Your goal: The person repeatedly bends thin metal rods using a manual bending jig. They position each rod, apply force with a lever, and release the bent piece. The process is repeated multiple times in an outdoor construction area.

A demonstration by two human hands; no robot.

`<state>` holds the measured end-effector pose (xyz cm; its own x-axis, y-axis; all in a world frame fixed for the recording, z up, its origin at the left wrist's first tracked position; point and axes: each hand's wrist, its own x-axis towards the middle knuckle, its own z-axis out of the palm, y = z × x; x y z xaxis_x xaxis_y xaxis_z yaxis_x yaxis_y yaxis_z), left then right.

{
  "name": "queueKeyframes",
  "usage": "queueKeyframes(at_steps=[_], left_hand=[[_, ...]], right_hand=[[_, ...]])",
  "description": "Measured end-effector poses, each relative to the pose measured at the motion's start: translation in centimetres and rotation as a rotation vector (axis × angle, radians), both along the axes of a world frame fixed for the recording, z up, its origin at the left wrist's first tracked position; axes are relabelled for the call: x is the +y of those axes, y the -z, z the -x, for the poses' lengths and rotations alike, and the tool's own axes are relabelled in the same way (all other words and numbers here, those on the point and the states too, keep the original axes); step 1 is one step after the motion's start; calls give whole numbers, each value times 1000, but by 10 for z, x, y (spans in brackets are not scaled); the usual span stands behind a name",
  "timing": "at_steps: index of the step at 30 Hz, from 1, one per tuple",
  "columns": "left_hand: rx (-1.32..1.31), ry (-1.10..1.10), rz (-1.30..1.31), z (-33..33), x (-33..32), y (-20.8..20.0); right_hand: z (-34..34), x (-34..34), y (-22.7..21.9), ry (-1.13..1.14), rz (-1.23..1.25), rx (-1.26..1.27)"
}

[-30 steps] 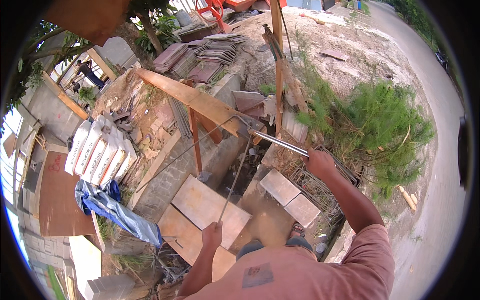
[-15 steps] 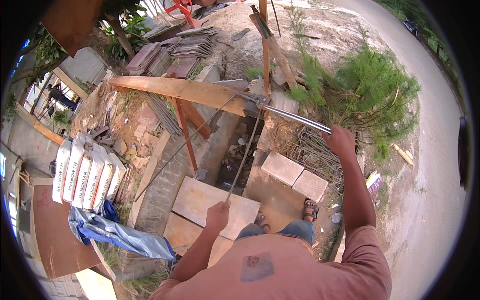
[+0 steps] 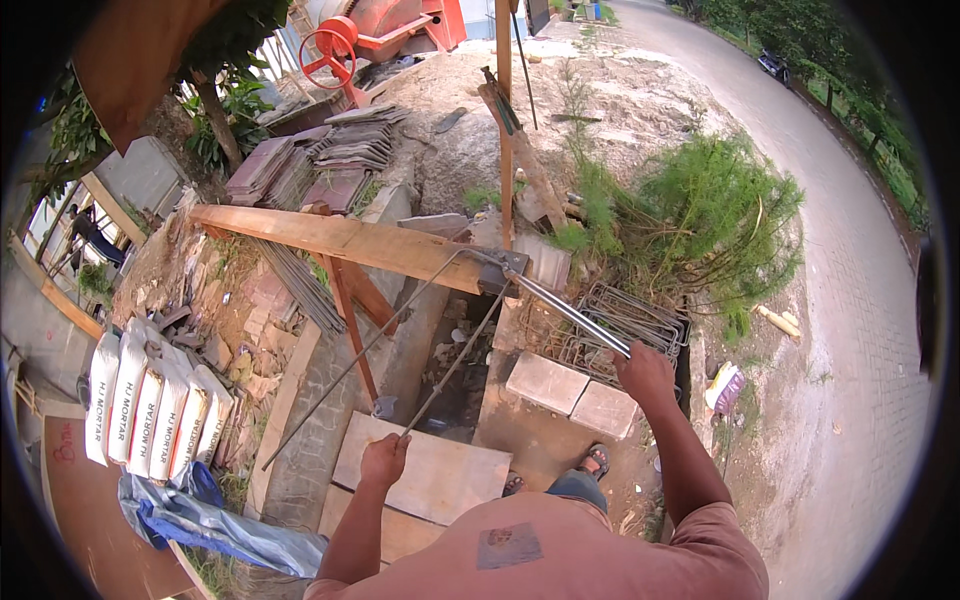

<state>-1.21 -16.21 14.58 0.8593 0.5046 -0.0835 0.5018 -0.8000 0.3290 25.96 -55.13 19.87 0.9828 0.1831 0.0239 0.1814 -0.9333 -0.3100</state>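
Observation:
My left hand (image 3: 383, 461) is closed around the lower end of a thin steel rod (image 3: 450, 370). That rod runs up to a metal bending fixture (image 3: 497, 268) on the end of a wooden beam (image 3: 340, 235). Another length of rod (image 3: 360, 362) slants from the fixture down to the left; whether both lengths are one piece is hard to make out at the fixture. My right hand (image 3: 645, 375) grips the near end of a shiny metal pipe (image 3: 575, 312), whose far end meets the fixture.
Wooden posts prop the beam over an open drain (image 3: 445, 385). Concrete slabs (image 3: 425, 468) and pale blocks (image 3: 547, 385) lie by my feet. Bent steel frames (image 3: 625, 315) and a green bush (image 3: 700, 215) are at right. Mortar bags (image 3: 150, 405) stand left; an orange mixer (image 3: 385, 30) is behind.
The view has tilted up, showing more of the mixer and road. My right hand has swung the pipe toward me. The left hand has shifted left with its end of the rod.

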Motion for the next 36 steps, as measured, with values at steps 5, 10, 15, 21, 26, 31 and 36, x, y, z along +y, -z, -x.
queueKeyframes(at_steps=[5,10,15,21,26,31,36], left_hand=[[-7,-49,91,-4,-14,-4],[-17,-26,126,0,-12,-17],[26,-52,151,-5,-11,-15],[41,31,133,-16,17,-13],[-24,93,146,-24,81,-5],[-1,35,205,-2,23,-2],[-458,0,21,9,52,-64]], right_hand=[[-43,-29,3,-92,58,74],[-51,-29,-13,-163,69,110],[-8,0,-4,43,4,70],[8,16,-12,137,29,-37],[47,46,-7,173,9,-25],[31,27,-10,136,60,25],[30,20,-11,134,191,47]])
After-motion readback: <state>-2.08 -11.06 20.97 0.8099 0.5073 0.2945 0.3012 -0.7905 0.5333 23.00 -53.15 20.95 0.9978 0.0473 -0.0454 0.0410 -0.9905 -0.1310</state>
